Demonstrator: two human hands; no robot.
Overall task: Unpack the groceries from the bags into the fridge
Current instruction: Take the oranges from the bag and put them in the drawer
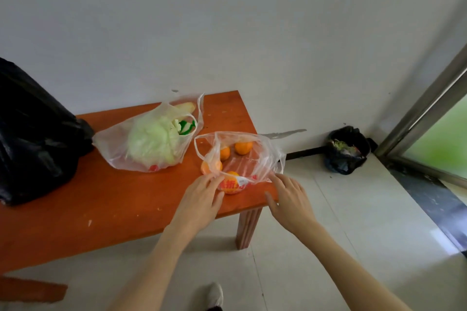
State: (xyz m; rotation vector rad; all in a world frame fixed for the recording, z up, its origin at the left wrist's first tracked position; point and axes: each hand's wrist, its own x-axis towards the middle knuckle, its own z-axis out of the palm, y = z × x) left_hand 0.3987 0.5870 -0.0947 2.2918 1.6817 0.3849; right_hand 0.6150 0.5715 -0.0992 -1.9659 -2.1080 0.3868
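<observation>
Head view, looking down at orange counter (pixel 101 197) set against white wall (pixel 227 20).

Left hand (pixel 202 197): resting at near edge of orange bag (pixel 242 156), fingers fairly straight and spread, fingertips touching the plastic just beside the nearest orange (pixel 231 183). Grip spread, not curling round anything.

Right hand (pixel 288 197): hovering at the counter's right corner, fingers splayed, fingertips reaching the bag's right side. Grip spread; contact with plastic likely, firm hold not showing.

Orange bag: clear plastic, lying open near the counter's right front corner, red printing on the near side. Four oranges showing: nearest one under the printed plastic between the two hands, one (pixel 211 166) at the bag's left edge, two (pixel 243 148) toward the back.

Cabbage bag (pixel 151 141): second clear bag, lying behind and left of the orange bag, holding a pale green cabbage (pixel 151 139); something green-printed at its mouth, too unclear for naming.

Black bag (pixel 32 134): large, sitting at the counter's left end, contents hidden.

Small bin bag (pixel 347 150): dark, standing on tiled floor (pixel 353 209) in the corner beside a metal door frame (pixel 429 101), scraps showing at top.

Shoe (pixel 214 294) showing at bottom edge.

Fridge not appearing in view.
</observation>
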